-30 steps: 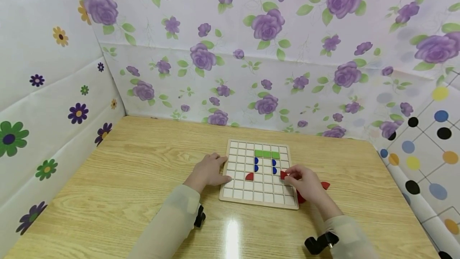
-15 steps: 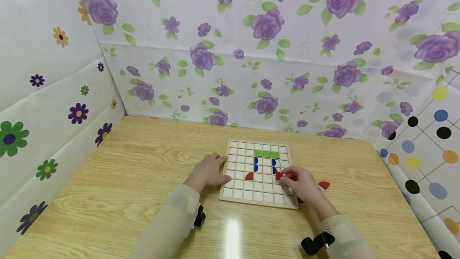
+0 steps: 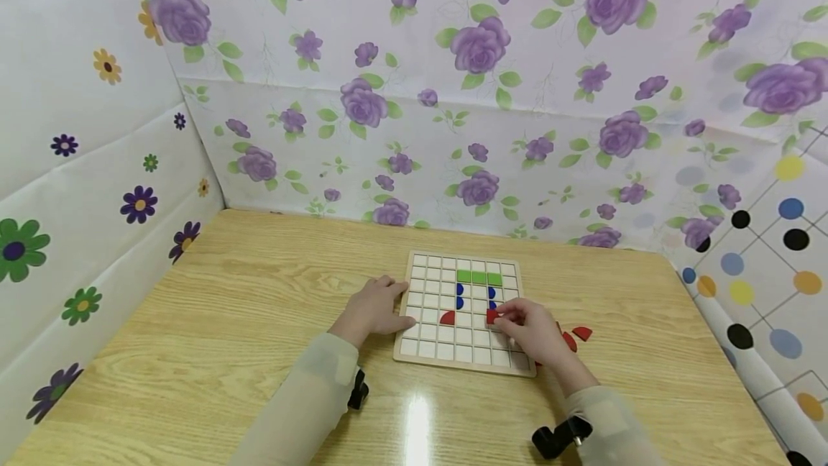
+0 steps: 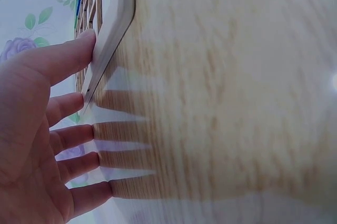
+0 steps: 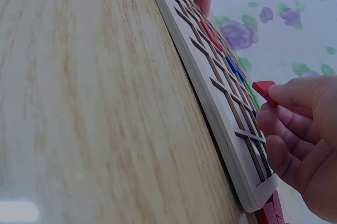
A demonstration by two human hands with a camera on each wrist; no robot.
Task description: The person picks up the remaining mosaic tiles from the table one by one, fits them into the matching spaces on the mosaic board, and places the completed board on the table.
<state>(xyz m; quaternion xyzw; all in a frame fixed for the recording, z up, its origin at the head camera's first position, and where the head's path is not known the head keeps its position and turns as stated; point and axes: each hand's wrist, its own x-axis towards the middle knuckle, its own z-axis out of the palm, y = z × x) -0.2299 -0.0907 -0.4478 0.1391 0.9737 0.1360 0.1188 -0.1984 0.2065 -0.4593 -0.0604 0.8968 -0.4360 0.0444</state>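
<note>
The right hand [image 3: 537, 333] is holding a red piece [image 3: 492, 316], its grip narrow, with thumb and fingertips pinching. That piece is hovering over the right half of the board [image 3: 427, 349], just near of the right-hand blue column; the right wrist view is showing it raised above the grid. The left hand [image 3: 374, 309] is resting at the board's left edge, its grip wide, thumb lying on the rim and fingers spreading nearly straight toward the desk [image 3: 291, 257]. On the board, three green pieces [image 3: 479, 277] are sitting side by side in a far row. Two columns of blue pieces [image 3: 460, 303] are running nearward from the outer greens, and a red quarter [image 3: 448, 318] is lying near and left of the left column. Loose red pieces [image 3: 582, 334] are lying right of the board, partly hiding behind the right hand.
</note>
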